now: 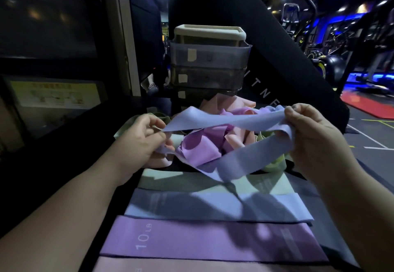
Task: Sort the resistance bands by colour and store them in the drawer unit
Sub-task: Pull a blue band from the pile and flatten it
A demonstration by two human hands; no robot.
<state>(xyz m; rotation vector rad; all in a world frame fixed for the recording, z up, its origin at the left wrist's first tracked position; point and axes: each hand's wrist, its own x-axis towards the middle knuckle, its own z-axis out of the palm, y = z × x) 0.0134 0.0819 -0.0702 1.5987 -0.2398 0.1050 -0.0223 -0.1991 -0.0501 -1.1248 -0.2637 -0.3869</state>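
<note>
The person holds a periwinkle band (223,120) up over the jumbled pile (204,143) of purple, pink and green bands, in the middle of the dark surface (102,126). The left hand (140,139) pinches the band's left end between thumb and curled fingers. The right hand (313,131) has its fingers curled round the right end, with the loop running over them. The band hangs as an open loop with a twist in it, and its lower run sags toward the near side and almost reaches the pile. Nearer the person, four bands lie flat in a row from far to near: a green flat band (191,181), a periwinkle flat band (213,205), a purple flat band (202,239) marked 10 LB, and a pink flat band (191,266) at the very near edge. The drawer unit (210,58) stands at the far side behind the pile; whether its drawers are closed cannot be told. The step in hand looks like straightening this band so it can join its colour. To do it well, the person would likely turn one end to take out the twist, draw the hands apart until both layers lie flat, and lift the sagging run clear of the pile so it drags nothing along. The dim bluish light makes periwinkle and purple easy to confuse, so the colour should be checked against the flat one before it is laid square on top.
</note>
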